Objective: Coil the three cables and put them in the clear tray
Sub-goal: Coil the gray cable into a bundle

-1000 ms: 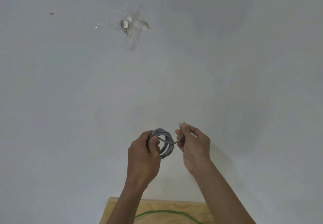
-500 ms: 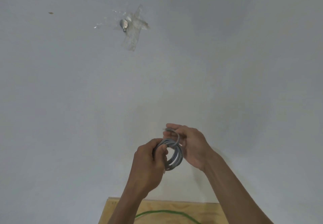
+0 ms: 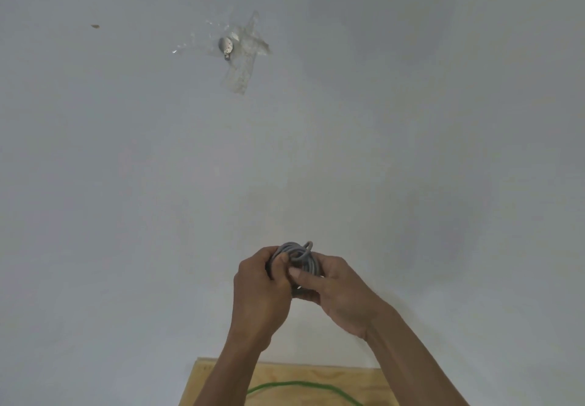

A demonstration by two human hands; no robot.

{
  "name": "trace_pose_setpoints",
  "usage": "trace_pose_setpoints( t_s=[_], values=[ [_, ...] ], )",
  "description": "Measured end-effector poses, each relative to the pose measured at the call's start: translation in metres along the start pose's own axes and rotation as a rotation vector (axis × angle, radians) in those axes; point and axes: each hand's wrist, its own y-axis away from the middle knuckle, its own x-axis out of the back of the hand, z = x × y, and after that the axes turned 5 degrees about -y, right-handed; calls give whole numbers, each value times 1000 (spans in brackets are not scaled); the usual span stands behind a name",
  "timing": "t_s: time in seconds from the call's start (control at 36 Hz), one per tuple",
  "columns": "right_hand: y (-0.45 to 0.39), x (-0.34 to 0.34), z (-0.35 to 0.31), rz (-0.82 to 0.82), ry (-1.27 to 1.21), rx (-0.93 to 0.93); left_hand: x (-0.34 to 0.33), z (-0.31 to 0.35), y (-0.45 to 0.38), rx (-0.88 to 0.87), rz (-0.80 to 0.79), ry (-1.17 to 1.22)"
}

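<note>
The left hand (image 3: 261, 291) grips one side of the grey cable (image 3: 299, 255), fingers curled round the bunched loops, while the right hand (image 3: 335, 293), just beside it, pinches the other side with thumb across the strands. The coil sits between the two hands, well above the wooden board (image 3: 316, 377), where a green cable (image 3: 294, 385) lies (the clear tray is out of view). The step looks like tucking the loose end to finish this coil; next it needs carrying to the tray. Compared with half a second ago, the hands have closed together and the end loop now pokes up at the coil's top.
</note>
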Motion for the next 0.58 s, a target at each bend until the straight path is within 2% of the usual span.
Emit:
trace_pose_setpoints(
  t_s=[0.17, 0.31, 0.42, 0.53, 0.58],
  values=[
    [2, -7, 8, 147, -43, 53, -1, 0, 0, -1, 13, -64],
    [2, -8, 6, 139, -236, -9, 1, -2, -1, 11, -1, -66],
    [5, -4, 8, 60, -372, -7, 2, -5, -1, 25, -8, -59],
    [11, -5, 13, -6, -259, 115, 3, -7, -2, 36, 7, -50],
    [12, -9, 14, 63, -116, 200, 2, -8, -3, 52, -25, -23]
  ],
)
